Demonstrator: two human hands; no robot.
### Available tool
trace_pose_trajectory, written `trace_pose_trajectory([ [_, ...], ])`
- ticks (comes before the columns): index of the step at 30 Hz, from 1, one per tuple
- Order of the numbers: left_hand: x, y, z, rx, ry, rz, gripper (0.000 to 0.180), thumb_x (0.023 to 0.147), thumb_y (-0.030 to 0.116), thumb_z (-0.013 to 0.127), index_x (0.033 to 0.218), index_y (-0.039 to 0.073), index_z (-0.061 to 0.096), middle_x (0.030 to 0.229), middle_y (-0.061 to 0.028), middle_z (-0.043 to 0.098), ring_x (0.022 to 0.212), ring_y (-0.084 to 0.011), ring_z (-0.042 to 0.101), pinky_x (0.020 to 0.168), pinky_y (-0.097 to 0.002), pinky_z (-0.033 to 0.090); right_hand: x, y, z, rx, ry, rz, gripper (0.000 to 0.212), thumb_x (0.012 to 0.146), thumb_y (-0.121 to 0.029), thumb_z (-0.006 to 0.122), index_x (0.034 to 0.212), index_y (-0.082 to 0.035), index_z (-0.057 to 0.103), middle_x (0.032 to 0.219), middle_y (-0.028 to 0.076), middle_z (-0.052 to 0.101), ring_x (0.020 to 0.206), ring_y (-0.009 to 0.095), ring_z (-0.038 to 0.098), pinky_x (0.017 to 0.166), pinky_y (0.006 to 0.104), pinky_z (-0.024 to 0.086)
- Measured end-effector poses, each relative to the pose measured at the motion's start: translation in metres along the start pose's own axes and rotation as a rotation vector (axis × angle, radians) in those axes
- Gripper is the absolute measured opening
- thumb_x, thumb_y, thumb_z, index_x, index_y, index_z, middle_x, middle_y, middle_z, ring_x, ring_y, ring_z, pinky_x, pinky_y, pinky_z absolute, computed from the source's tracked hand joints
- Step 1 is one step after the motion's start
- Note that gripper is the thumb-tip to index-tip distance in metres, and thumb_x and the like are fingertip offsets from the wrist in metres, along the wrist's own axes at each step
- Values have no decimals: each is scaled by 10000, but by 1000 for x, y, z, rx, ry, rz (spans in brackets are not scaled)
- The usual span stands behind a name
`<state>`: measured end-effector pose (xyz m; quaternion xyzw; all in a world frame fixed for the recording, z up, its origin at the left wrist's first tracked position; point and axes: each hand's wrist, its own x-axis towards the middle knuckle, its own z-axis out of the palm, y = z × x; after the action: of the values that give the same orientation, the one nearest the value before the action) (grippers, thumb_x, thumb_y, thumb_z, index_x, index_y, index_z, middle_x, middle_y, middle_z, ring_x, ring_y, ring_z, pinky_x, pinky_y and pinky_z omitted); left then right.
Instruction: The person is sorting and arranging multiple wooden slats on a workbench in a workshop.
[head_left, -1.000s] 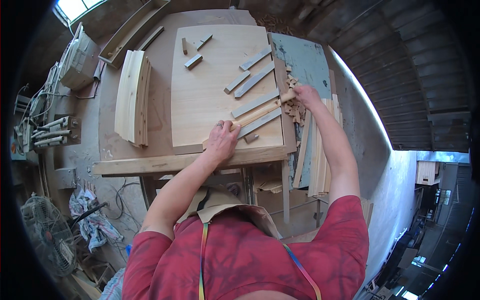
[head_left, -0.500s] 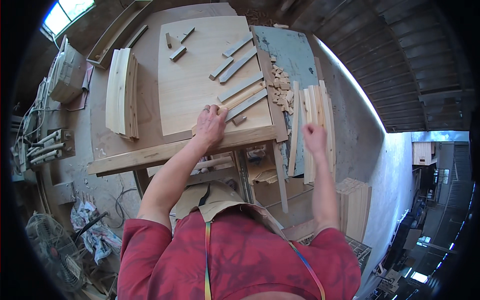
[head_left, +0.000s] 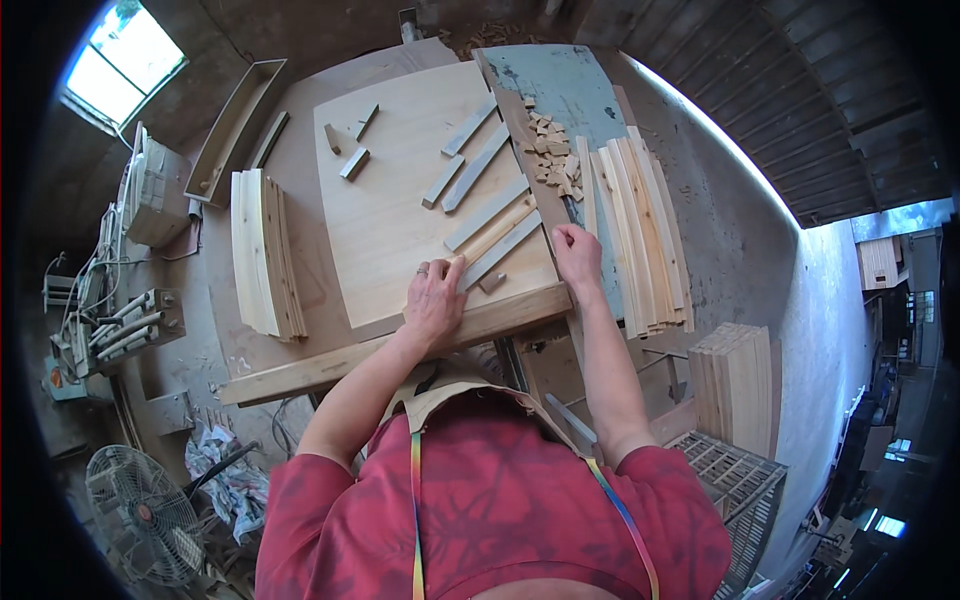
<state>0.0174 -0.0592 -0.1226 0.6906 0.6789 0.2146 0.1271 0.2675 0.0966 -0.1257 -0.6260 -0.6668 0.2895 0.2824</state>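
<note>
My left hand [head_left: 436, 298] is closed over the near end of a narrow wooden strip [head_left: 508, 230]. That strip lies slantwise between an upper grey bar [head_left: 487, 212] and a lower grey bar [head_left: 503, 250], all on a pale wooden board [head_left: 385, 240]. By the lower bar sits a small wooden block [head_left: 491, 283]. Just off the board's right edge, my right hand [head_left: 578, 258] is curled into a fist; whatever is inside it, if anything, is hidden. More grey-topped bars [head_left: 477, 168] are laid at a slant farther up the board.
Small wood offcuts [head_left: 552, 150] are heaped on the teal surface [head_left: 560, 85], beside long wooden strips [head_left: 640, 230]. A stack of boards [head_left: 262, 255] stands at left, near a long wooden tray [head_left: 238, 125]. A thick wooden rail [head_left: 330, 368] edges the front. A fan [head_left: 145, 512] is at lower left.
My right hand has moved left, from over the long strips to beside the board's right edge. The left hand stays at the strip's near end. The whole view has shifted a little.
</note>
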Motion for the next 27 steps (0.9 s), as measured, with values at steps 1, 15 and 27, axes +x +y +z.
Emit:
trace_pose_trajectory([
  [1, 1, 0, -2, 2, -1, -1, 590, 829, 172, 755, 1385, 79, 580, 1196, -181, 612, 1093, -368, 588, 931, -461, 510, 13, 1, 15, -8, 32, -28, 243, 944, -241, 705, 1012, -14, 759, 890, 174, 759, 821, 322, 730, 772, 407, 560],
  [15, 40, -20, -24, -682, -82, -437, 285, 969, 197, 740, 1195, 43, 661, 873, -93, 654, 792, -184, 652, 715, -339, 549, 56, -74, 31, 813, -178, 72, 269, 977, -187, 729, 1134, 21, 663, 978, 77, 710, 874, 163, 651, 826, 314, 536],
  [27, -65, -225, -239, -301, 941, -854, 210, 983, 181, 727, 1093, 8, 770, 855, -31, 742, 741, -81, 640, 683, -251, 524, 79, 77, 9, -515, -6, -58, 345, 931, -258, 740, 1179, -24, 682, 1097, 202, 703, 1074, 398, 640, 941, 474, 508],
])
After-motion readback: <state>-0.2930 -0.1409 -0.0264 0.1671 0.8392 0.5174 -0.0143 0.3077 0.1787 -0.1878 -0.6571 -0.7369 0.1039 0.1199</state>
